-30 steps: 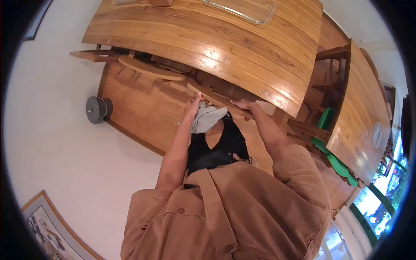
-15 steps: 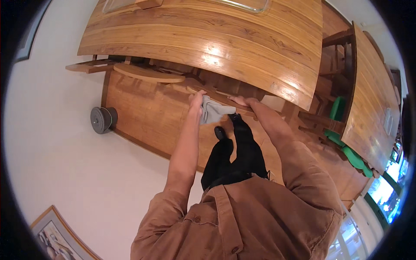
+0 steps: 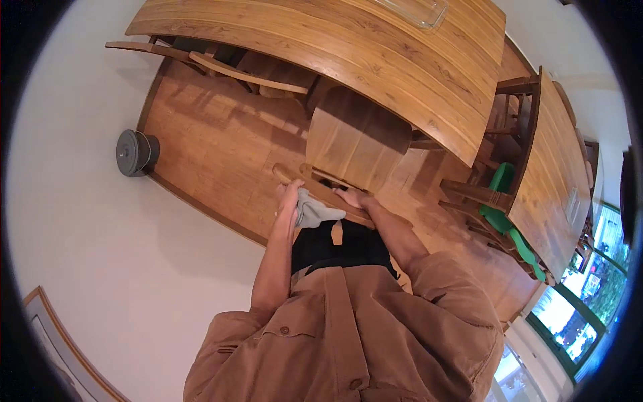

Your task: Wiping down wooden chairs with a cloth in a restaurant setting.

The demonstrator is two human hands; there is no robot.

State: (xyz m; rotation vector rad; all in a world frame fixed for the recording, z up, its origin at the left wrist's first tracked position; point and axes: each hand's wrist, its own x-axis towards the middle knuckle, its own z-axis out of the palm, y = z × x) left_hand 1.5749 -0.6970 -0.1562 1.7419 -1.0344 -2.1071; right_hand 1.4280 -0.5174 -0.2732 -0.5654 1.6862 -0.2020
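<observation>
A wooden chair (image 3: 360, 137) stands right in front of me, its seat partly under the table edge and its backrest toward my body. My left hand (image 3: 288, 195) is closed on the left part of the backrest, with a light grey cloth (image 3: 316, 209) hanging from the same hand over the rail. On the backrest's right part, my right hand (image 3: 353, 197) is closed around the wood, its fingers reaching to the far side. Beyond the chair spreads a large wooden table (image 3: 395, 74).
A clear glass dish (image 3: 429, 15) lies on the table. Other chairs (image 3: 244, 74) are tucked in at left. A dark grey lidded bucket (image 3: 134, 153) stands by the white wall. To the right are a second wooden table (image 3: 552, 174) and a green chair (image 3: 499, 194).
Both hands have drawn the chair out from the table toward my body, so its seat now shows. The cloth has come along in my left hand. My view has shifted as well.
</observation>
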